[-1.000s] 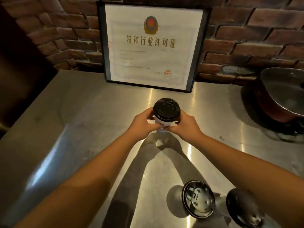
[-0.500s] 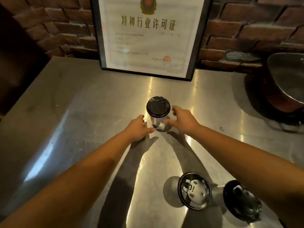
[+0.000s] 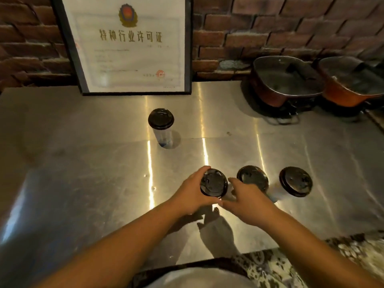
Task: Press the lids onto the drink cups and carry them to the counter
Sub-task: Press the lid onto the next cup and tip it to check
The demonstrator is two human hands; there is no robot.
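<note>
Steel countertop (image 3: pixel 83 183) under dim light carries an upright clear plastic cup with black round lid (image 3: pixel 213 182) between both hands: left hand (image 3: pixel 192 194) fingers curl around it, right hand (image 3: pixel 247 201) fingers open just beside.

Both hands (image 3: pixel 193 194) around nearest lidded cup (image 3: pixel 213 182) on steel counter (image 3: pixel 83 163)
</note>
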